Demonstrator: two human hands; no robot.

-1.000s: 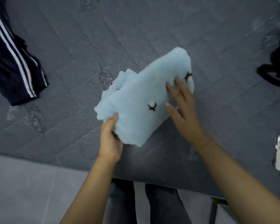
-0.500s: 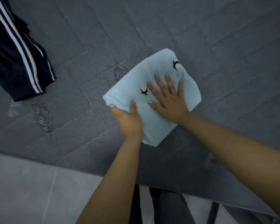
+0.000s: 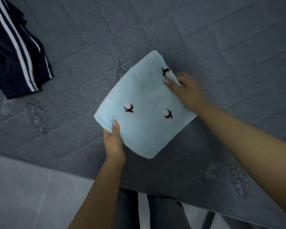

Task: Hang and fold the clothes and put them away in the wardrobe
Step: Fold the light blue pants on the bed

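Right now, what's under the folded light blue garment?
The grey quilted bed cover spreads out around the light blue garment. The left hand and right hand grip its edges; whatever lies directly beneath is covered.

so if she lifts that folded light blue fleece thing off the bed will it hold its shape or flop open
The light blue garment will probably sag: its far corner already droops where the right hand pinches it. The plush pile looks grippy, not slippery, and likely light. The left hand grips the near edge, so with both hands on it the folds should mostly hold.
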